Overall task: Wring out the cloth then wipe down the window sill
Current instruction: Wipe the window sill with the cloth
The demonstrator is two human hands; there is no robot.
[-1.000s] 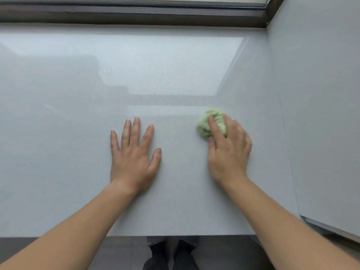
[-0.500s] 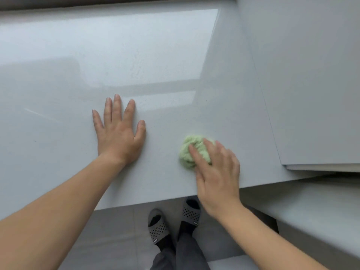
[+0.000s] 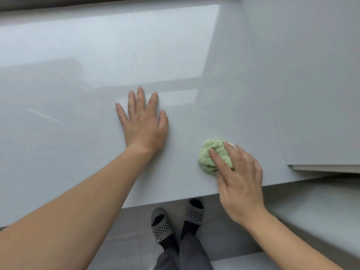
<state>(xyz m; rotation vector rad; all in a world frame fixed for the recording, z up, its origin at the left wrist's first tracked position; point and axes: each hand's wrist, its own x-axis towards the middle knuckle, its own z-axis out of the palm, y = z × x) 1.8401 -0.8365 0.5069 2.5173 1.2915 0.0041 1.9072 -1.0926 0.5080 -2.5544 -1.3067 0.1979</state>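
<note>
A bunched light-green cloth (image 3: pixel 208 158) lies on the glossy grey window sill (image 3: pixel 78 94), close to its near edge on the right. My right hand (image 3: pixel 241 184) presses down on the cloth from the near side, its fingers lying fairly straight across the top and hiding the cloth's right part. My left hand (image 3: pixel 144 123) rests flat on the sill with its fingers spread, a hand's width to the left of the cloth and holding nothing.
A grey side wall (image 3: pixel 311 75) bounds the sill on the right. A lower pale ledge (image 3: pixel 321 207) runs beneath it at the near right. Below the sill's front edge are a tiled floor and my feet in grey slippers (image 3: pixel 161 227).
My right hand has dragged the cloth across the sill toward the near edge. My left hand has stayed flat on the sill. The view has tilted downward.
</note>
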